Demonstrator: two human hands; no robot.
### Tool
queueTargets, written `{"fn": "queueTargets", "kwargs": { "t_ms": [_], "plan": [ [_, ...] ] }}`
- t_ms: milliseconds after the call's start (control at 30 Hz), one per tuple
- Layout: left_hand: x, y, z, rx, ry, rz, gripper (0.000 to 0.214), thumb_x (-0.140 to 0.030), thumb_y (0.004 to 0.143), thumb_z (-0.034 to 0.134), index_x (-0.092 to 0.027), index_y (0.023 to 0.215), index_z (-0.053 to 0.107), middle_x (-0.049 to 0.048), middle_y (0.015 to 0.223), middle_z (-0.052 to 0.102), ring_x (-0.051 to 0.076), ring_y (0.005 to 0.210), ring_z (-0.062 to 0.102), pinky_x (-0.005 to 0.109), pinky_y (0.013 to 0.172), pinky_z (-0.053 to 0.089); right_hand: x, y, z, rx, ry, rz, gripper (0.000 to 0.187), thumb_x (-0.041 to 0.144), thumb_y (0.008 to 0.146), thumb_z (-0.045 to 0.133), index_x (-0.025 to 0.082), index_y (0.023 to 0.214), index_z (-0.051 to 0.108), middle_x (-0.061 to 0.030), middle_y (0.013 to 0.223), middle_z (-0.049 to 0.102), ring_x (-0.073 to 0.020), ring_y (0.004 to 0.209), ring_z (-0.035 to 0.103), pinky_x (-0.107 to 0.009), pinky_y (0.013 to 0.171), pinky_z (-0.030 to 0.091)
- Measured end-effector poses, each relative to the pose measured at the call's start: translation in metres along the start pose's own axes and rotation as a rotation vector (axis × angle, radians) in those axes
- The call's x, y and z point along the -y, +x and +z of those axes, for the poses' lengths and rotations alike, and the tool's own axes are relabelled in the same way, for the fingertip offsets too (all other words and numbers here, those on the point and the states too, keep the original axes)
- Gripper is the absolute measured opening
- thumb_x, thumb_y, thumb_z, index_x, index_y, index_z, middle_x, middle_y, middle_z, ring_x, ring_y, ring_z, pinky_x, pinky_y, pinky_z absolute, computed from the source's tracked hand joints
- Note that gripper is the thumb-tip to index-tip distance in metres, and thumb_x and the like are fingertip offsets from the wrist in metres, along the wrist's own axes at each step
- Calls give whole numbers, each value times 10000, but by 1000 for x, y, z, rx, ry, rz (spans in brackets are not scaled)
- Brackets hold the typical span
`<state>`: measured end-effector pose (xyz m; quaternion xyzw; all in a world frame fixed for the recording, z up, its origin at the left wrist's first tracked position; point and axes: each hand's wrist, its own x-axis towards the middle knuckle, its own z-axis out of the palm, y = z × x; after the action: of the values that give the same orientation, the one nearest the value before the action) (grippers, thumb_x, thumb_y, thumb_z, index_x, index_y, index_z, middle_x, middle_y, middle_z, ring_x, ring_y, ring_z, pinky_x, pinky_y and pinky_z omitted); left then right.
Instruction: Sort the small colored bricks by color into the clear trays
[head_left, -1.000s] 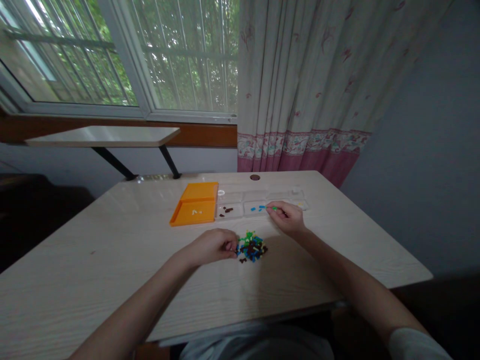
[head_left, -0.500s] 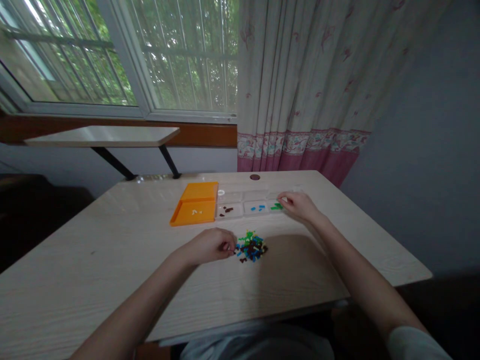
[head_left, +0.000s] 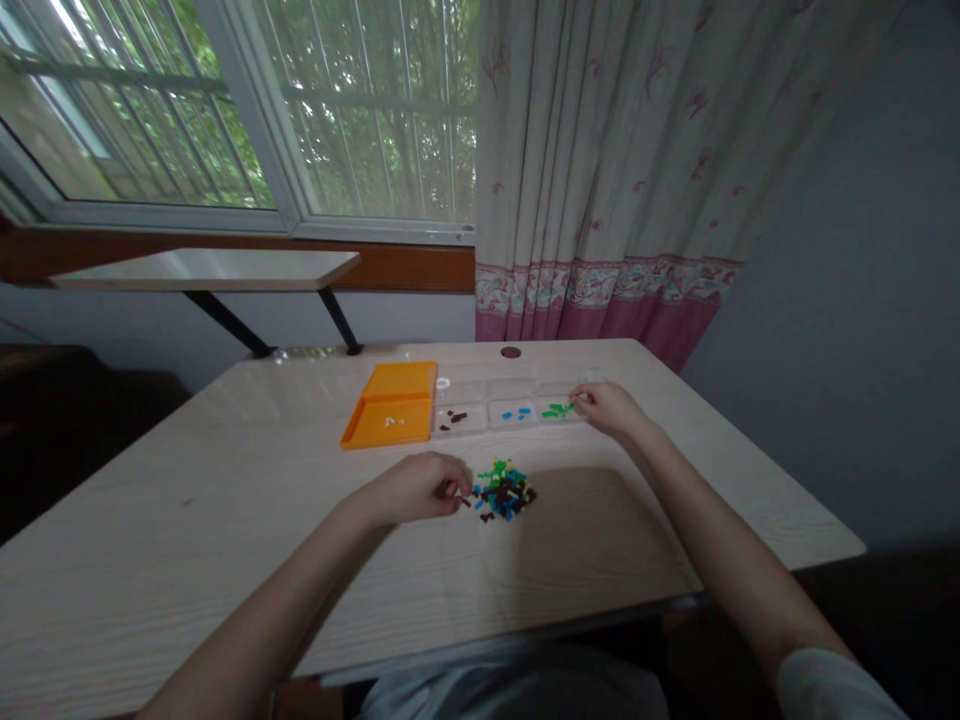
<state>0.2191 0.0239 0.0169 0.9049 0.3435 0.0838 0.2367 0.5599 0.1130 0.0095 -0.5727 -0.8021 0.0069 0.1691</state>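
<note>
On the table, a mixed pile of small toy bricks (head_left: 507,492) in brown, blue, green and yellow lies in front of me. My left hand (head_left: 424,490) is closed at the pile's left edge, a small brown brick (head_left: 465,502) at its fingertips. Farther off, my right hand (head_left: 611,408) hovers at the right end of the clear compartment tray (head_left: 486,432), thumb and fingers pinched together. Whatever that pinch holds is too small to tell. Just beneath it lie green bricks (head_left: 556,410); other front compartments hold blue bricks (head_left: 517,414) and brown bricks (head_left: 456,417).
An orange case (head_left: 397,382) lies open left of the tray, with a few whitish pieces (head_left: 391,422) in it. A raised shelf (head_left: 225,268) on black legs stands at the back left. A round brown cap (head_left: 511,352) sits near the table's far edge.
My right hand has shifted slightly right, uncovering more of the green bricks. My left hand has stayed beside the pile, and the brown brick at its fingertips shows more plainly.
</note>
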Motion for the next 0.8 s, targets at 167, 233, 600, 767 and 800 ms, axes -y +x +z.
{"fn": "queueTargets", "kwargs": {
  "t_ms": [167,233,600,767,800],
  "plan": [
    [-2,0,-1,-5,-20,31,174,-86,619,488,-170,717,605,-14,701,575,88,612,484,164,574,340,28,-6,-5,-49,51,-78,237,311,813,485,205,898,680,-18,625,637,-116,538,529,-209,526,324],
    [-3,0,-1,-10,-19,32,169,-80,619,490,-169,711,602,-15,711,580,87,618,483,163,579,338,46,-11,-3,-40,81,-155,239,310,823,473,208,904,675,-10,637,642,-111,546,539,-204,538,331],
    [-7,7,7,-205,-68,14,152,-118,675,497,-151,748,626,-15,623,541,79,556,448,171,537,327,125,-42,15,57,185,-507,194,300,818,503,231,920,653,11,711,685,-94,592,591,-183,557,358],
    [-9,12,15,-327,-181,-38,145,-89,648,500,-131,725,616,-27,582,497,68,526,411,159,490,306,136,-51,19,45,165,-541,211,359,840,473,232,852,640,13,721,684,-106,635,610,-191,568,353],
    [-10,13,16,-328,-191,-41,145,-85,646,500,-129,721,616,-27,582,496,66,526,407,158,490,307,136,-51,20,40,158,-540,214,357,841,470,226,831,639,11,716,683,-107,634,610,-192,567,351]
  ]
}}
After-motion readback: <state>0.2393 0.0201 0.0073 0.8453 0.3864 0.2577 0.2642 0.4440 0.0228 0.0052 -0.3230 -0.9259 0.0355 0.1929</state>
